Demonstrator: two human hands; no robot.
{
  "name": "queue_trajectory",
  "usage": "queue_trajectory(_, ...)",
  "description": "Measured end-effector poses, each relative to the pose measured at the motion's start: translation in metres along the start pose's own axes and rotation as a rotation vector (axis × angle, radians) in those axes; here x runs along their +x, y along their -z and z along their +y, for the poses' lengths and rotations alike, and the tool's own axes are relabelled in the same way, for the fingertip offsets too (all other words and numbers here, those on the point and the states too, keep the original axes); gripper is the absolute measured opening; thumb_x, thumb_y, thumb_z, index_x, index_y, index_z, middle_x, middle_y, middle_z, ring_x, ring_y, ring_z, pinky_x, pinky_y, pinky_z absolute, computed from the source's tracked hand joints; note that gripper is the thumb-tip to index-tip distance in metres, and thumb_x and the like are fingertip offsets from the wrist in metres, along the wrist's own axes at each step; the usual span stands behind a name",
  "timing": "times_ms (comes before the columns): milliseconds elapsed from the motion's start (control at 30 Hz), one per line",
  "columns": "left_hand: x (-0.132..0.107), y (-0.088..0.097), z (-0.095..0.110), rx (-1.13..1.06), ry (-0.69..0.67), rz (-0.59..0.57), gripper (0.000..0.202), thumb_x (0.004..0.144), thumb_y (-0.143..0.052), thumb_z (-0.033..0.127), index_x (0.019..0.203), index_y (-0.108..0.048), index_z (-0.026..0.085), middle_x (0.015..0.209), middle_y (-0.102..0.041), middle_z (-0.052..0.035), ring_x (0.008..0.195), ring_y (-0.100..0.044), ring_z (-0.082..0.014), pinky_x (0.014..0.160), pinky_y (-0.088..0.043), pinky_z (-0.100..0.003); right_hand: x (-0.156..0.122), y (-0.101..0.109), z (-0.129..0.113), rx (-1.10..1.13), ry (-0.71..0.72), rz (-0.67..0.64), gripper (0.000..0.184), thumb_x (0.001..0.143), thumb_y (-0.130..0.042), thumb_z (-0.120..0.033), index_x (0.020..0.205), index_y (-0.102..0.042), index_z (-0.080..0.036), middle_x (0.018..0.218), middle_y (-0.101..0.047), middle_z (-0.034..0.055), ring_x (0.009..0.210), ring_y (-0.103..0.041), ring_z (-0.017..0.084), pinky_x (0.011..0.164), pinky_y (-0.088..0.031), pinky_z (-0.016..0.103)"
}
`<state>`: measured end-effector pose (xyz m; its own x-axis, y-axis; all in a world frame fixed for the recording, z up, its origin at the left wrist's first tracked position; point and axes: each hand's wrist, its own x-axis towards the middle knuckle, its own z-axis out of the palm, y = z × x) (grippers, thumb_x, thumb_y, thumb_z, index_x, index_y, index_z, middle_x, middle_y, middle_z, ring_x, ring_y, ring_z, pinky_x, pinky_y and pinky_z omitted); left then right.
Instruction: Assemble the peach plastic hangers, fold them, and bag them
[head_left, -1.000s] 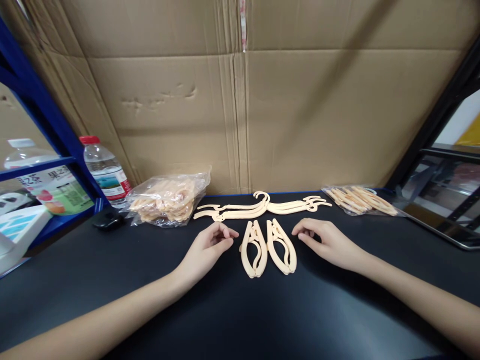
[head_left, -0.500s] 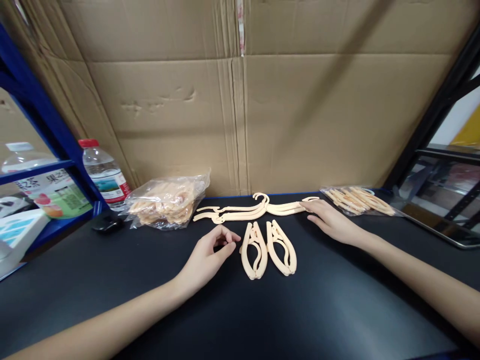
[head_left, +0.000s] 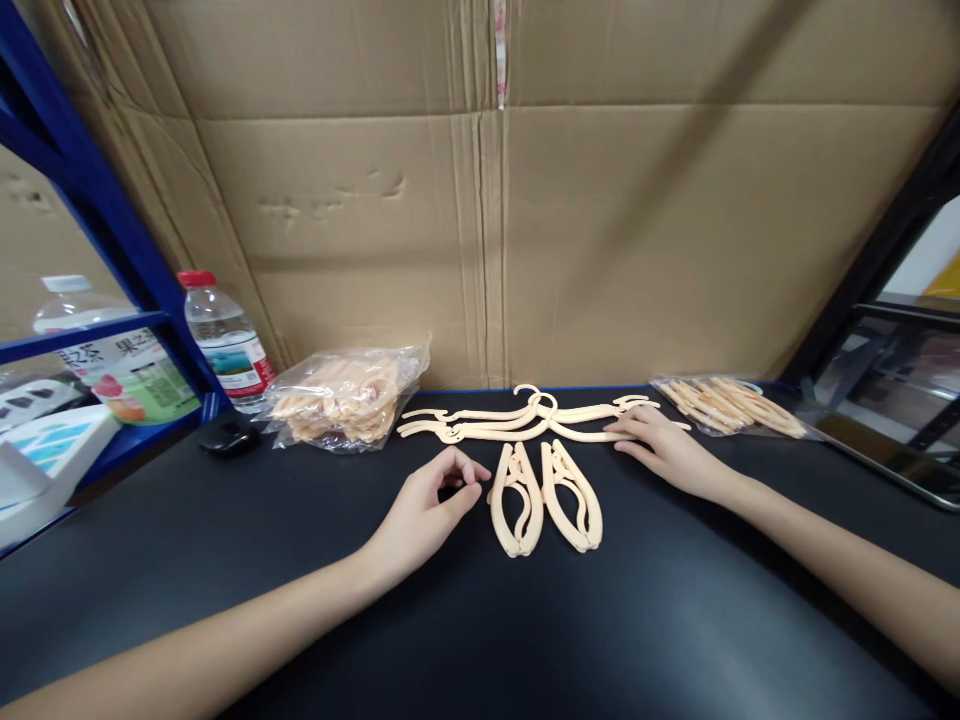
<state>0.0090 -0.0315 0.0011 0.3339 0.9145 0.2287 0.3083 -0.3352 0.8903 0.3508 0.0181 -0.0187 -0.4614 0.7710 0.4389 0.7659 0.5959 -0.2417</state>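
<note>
Two unfolded cream folding clothes hangers lie along the back of the black table, a rear hanger and a front hanger, their hooks close together. My right hand is at the front hanger's right arm, fingers over it and thumb on the near side. Nearer to me, two folded hangers lie side by side, a left folded hanger and a right folded hanger. Just left of them rests my left hand, loosely curled, with nothing visible in it and a gap between thumb and fingers.
A clear bag of cream hangers lies at the back left, another bag at the back right. Beside the left rack stand a red-capped bottle and a black mouse. A tablet-like device lies far right. Cardboard walls the back.
The front hanger has come apart from the rear one, its right arm now nearer to me with my right hand on it. My left hand keeps its place. The view has shifted slightly.
</note>
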Motion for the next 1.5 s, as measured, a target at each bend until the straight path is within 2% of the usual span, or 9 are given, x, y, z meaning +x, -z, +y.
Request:
queue_trajectory(167,0.001,0.000,-0.002,-0.025,-0.009,0.025,0.013,0.081,-0.055,0.026,0.073,-0.046,0.020,0.094,-0.066,-0.0072,0.094,-0.061,-0.0218,0.086,-0.044,-0.037,0.001,0.002,-0.007,0.037,0.008,0.016,0.016,0.091,-0.047,-0.030,0.085,-0.058,-0.020,0.090,-0.059,0.0076,0.090,-0.056,0.023,0.081,-0.048,0.039)
queue_trajectory(400,-0.002,0.001,-0.002,-0.072,-0.027,0.104,0.014,0.082,-0.055,0.026,0.074,-0.045,0.020,0.091,-0.063,-0.0053,0.093,-0.060,-0.0205,0.083,-0.045,-0.035,0.000,0.008,-0.017,0.119,-0.074,0.079,0.019,0.094,-0.043,-0.036,0.089,-0.054,-0.021,0.086,-0.063,0.0059,0.077,-0.060,0.020,0.071,-0.048,0.033)
queue_trajectory(600,-0.002,0.002,-0.002,-0.071,-0.021,0.143,0.011,0.082,-0.054,0.027,0.079,-0.047,0.020,0.093,-0.063,-0.0059,0.094,-0.059,-0.0208,0.084,-0.046,-0.036,-0.002,0.019,-0.020,0.121,-0.165,0.279,0.022,0.091,-0.048,-0.042,0.090,-0.054,-0.021,0.083,-0.065,0.0062,0.074,-0.062,0.021,0.065,-0.049,0.033)
queue_trajectory(733,-0.003,0.001,-0.002,-0.113,-0.015,0.201,0.024,0.081,-0.056,0.030,0.101,-0.047,0.020,0.104,-0.059,-0.0076,0.098,-0.058,-0.0204,0.085,-0.047,-0.036,-0.003,0.025,-0.023,0.168,-0.202,0.368,0.025,0.089,-0.050,-0.044,0.093,-0.056,-0.020,0.084,-0.065,0.0060,0.074,-0.062,0.020,0.067,-0.049,0.034)
queue_trajectory(967,-0.007,-0.003,0.001,-0.125,-0.021,0.309,0.053,0.084,-0.055,0.033,0.130,-0.030,0.025,0.130,-0.042,-0.0099,0.100,-0.057,-0.0189,0.084,-0.049,-0.034,-0.006,0.025,-0.042,0.092,-0.153,0.333,0.024,0.090,-0.049,-0.041,0.099,-0.057,-0.021,0.089,-0.067,0.0074,0.075,-0.064,0.022,0.063,-0.050,0.033)
queue_trajectory(1133,-0.010,-0.003,0.004,-0.102,-0.080,0.257,0.051,0.087,-0.053,0.031,0.133,-0.031,0.027,0.127,-0.044,-0.0075,0.099,-0.057,-0.0184,0.083,-0.049,-0.032,-0.008,0.021,-0.047,0.049,-0.091,0.289,0.016,0.091,-0.048,-0.035,0.099,-0.056,-0.023,0.095,-0.066,0.0074,0.082,-0.065,0.023,0.071,-0.052,0.036)
queue_trajectory(1300,-0.011,-0.005,-0.002,-0.094,-0.077,0.199,0.074,0.087,-0.054,0.029,0.147,-0.010,0.030,0.132,-0.046,-0.0080,0.102,-0.056,-0.0178,0.091,-0.047,-0.034,-0.010,0.019,-0.053,0.065,-0.030,0.229,0.015,0.092,-0.046,-0.033,0.099,-0.054,-0.024,0.092,-0.066,0.0070,0.082,-0.065,0.022,0.068,-0.053,0.035)
queue_trajectory(1400,-0.011,-0.005,-0.003,-0.013,-0.118,0.177,0.073,0.087,-0.055,0.028,0.147,-0.015,0.028,0.135,-0.046,-0.0098,0.107,-0.056,-0.0192,0.095,-0.044,-0.034,-0.011,0.016,-0.062,0.095,-0.016,0.208,0.016,0.094,-0.044,-0.034,0.100,-0.055,-0.023,0.093,-0.065,0.0071,0.081,-0.065,0.020,0.067,-0.054,0.032)
queue_trajectory(1500,-0.012,-0.004,-0.001,0.074,-0.136,0.180,0.063,0.086,-0.056,0.029,0.143,-0.029,0.028,0.137,-0.046,-0.0098,0.091,-0.061,-0.0181,0.085,-0.050,-0.032,-0.013,0.015,-0.068,0.109,-0.019,0.195,0.016,0.094,-0.044,-0.033,0.101,-0.055,-0.023,0.092,-0.065,0.0066,0.080,-0.065,0.019,0.064,-0.054,0.028)
